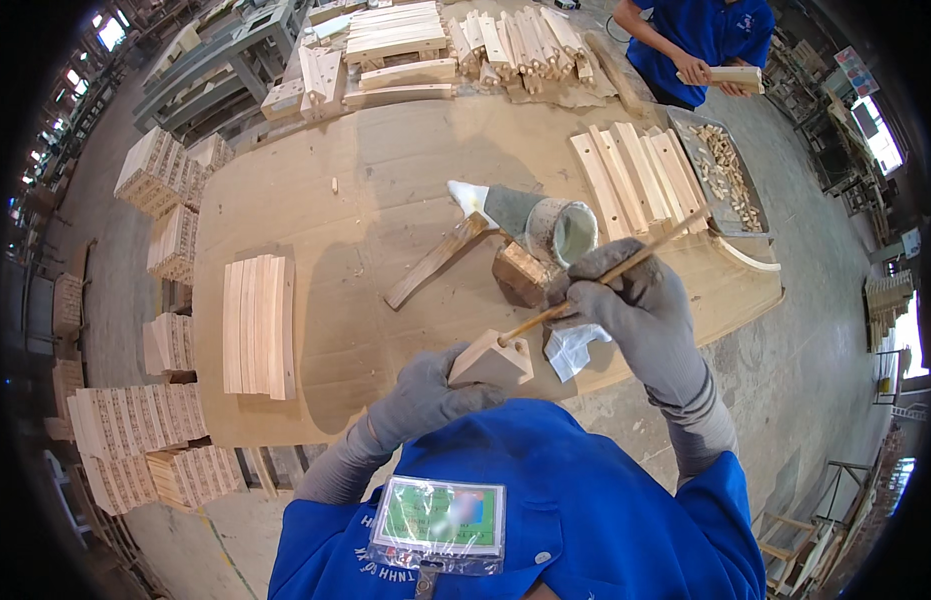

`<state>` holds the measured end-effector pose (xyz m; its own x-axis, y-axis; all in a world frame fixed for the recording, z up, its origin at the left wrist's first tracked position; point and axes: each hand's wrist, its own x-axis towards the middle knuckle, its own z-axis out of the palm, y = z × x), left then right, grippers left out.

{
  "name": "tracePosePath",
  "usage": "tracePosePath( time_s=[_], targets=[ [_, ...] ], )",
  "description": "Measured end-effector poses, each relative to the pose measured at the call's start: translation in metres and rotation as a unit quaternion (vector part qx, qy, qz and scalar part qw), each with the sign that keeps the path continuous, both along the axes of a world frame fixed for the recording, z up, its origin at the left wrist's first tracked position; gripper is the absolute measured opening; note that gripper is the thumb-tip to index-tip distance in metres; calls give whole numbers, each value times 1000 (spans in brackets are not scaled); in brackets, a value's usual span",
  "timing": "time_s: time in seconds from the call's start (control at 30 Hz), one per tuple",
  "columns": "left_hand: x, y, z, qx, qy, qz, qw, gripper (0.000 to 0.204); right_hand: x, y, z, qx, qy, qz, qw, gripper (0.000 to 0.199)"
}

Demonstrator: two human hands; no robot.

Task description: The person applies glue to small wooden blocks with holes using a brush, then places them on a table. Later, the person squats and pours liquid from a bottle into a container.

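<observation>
My gloved left hand (420, 398) is closed round a pale wooden piece (493, 364) whose end, with drilled holes, faces up and away from me. In my gloved right hand (635, 305) is a thin wooden stick (625, 264), pinched between the fingers. The stick's lower tip is at one of the holes; how deep it goes I cannot tell. Just beyond lie a mallet with a wooden head (530, 274) and a container with a round open mouth (573, 236). A white crumpled cloth or paper (575, 350) is beside my right hand.
Cardboard (335, 210) covers the table. A row of wooden pieces (259, 328) lies left; more wooden pieces (640, 178) lie right, near a tray (697, 160) of dowels. Stacked wood (135, 420) stands beyond the left edge. A co-worker (695, 50) holds wood at the far right.
</observation>
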<state>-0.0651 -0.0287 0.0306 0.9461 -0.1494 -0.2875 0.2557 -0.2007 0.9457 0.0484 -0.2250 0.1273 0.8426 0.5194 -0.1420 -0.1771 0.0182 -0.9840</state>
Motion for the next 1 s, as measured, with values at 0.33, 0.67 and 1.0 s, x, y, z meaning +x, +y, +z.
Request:
tracePosePath(
  time_s=[0.33, 0.67, 1.0],
  targets=[
    [4, -1, 3, 35, -17, -9, 999, 52, 3, -9, 6, 11, -7, 23, 1000, 24],
    [14, 7, 10, 48, 14, 41, 998, 44, 19, -27, -4, 55, -39, -111, 992, 17],
    [120, 9, 0, -68, -56, 61, 994, 49, 37, -44, -106, 3, -184, -279, 943, 11]
  ],
)
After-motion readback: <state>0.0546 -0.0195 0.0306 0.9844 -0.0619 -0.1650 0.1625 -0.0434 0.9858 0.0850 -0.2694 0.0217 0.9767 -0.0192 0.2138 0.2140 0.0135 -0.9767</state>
